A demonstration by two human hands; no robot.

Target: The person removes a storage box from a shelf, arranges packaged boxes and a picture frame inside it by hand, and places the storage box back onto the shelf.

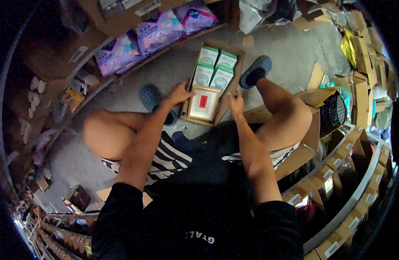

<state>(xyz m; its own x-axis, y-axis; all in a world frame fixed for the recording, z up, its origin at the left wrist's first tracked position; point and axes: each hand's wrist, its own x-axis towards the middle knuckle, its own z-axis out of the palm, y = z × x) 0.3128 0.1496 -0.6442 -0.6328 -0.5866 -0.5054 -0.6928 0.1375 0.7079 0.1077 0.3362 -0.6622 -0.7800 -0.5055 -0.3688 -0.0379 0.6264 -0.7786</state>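
An open cardboard box lies on the floor between my feet. Several white and green packages fill its far part, and a framed picture with a red centre lies at the near end. My left hand is at the box's left side, its fingers apart and touching the frame's upper left corner. On the right, my right hand rests against the box's right edge with thumb and fingers around the cardboard wall.
Purple packs line a shelf at the upper left. A black basket and opened cartons stand at the right. Shelves of labelled boxes curve along the lower right. A dark red box is on the floor at lower left.
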